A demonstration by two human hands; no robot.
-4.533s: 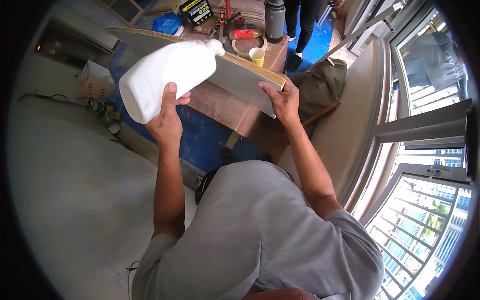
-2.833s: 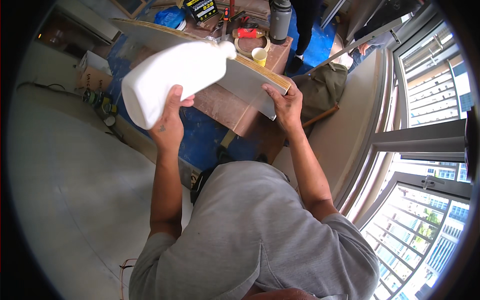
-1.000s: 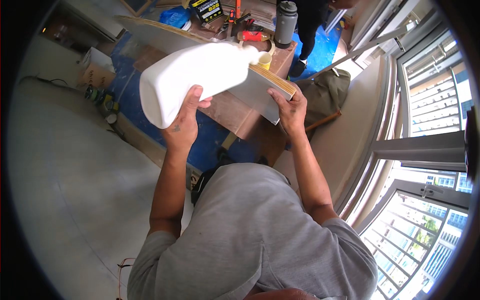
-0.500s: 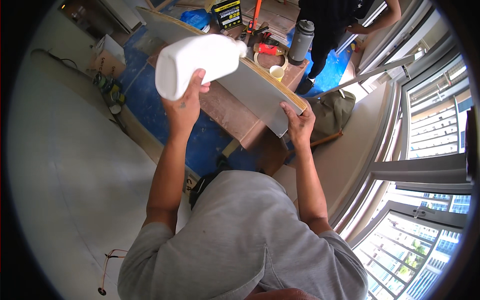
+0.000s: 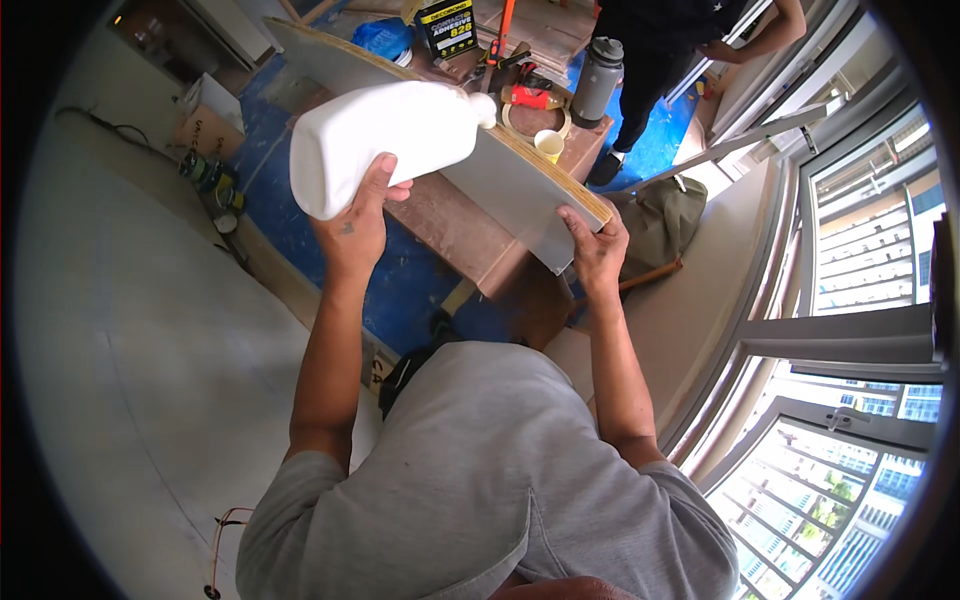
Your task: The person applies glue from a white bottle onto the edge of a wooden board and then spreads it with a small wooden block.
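Note:
My left hand point(image 5: 358, 225) is wrapped round a white plastic bottle point(image 5: 385, 140), which is tilted on its side. Its narrow tip points right, at the upper edge of a long board point(image 5: 500, 195); whether it touches that edge I cannot tell. The board stands on its long side, grey face toward me, with a yellowish-brown edge on top. My right hand point(image 5: 598, 250) grips the near right end of the board, thumb on the grey face and fingers behind, partly hidden.
Behind the board are a yellow cup point(image 5: 549, 146), a tape roll point(image 5: 508, 122), a grey flask point(image 5: 599, 82), a black can point(image 5: 447, 28) and a blue plastic bag point(image 5: 383, 38). Another person point(image 5: 665, 60) stands at the far right. A dark green cloth bag point(image 5: 665, 220) lies by the window wall.
The bottle in my left hand has moved a little left and nearer to me. My right hand keeps its grip on the board's end.

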